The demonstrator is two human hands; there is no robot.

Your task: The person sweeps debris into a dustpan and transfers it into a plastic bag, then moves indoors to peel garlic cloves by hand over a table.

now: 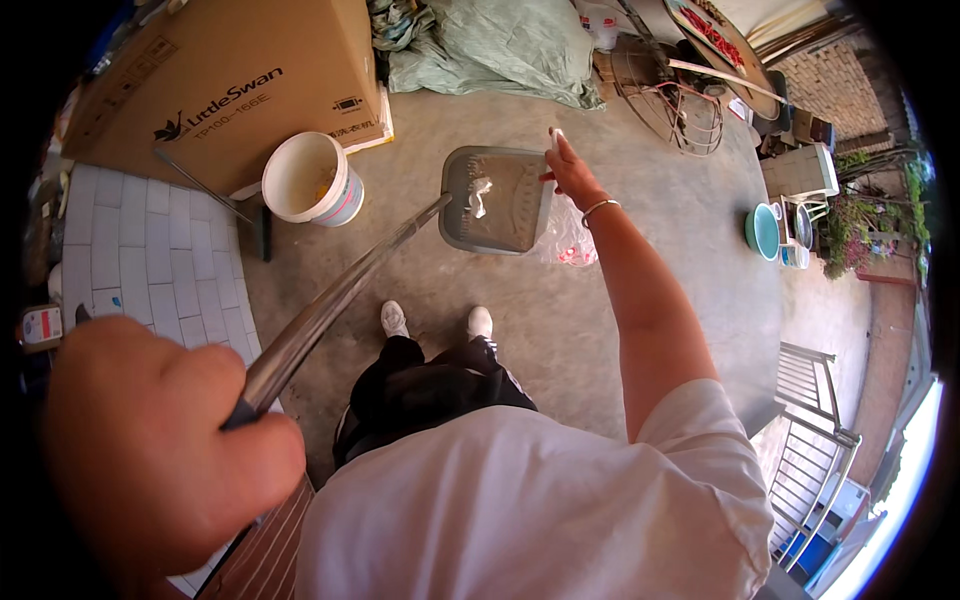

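Observation:
My left hand (176, 442) is closed around the metal handle (330, 322) of a grey dustpan (454, 236). In the pan lies a crumpled white scrap (480, 196), perhaps paper or plastic. My right hand (570, 169), with a bracelet at the wrist, is at the pan's right edge and pinches a small white piece (556, 136) between its fingers. A clear plastic bag (559, 232) with red marks shows beside the pan, partly behind my forearm; whether the hand touches it cannot be told.
Left of the dustpan stands a white bucket (349, 196), near a large cardboard box (225, 90) and a long-handled tool (262, 234). Pale woven sacks (502, 52) lie ahead. A wire fan guard (701, 139), a green basin (762, 232) and a metal railing (806, 442) are at the right.

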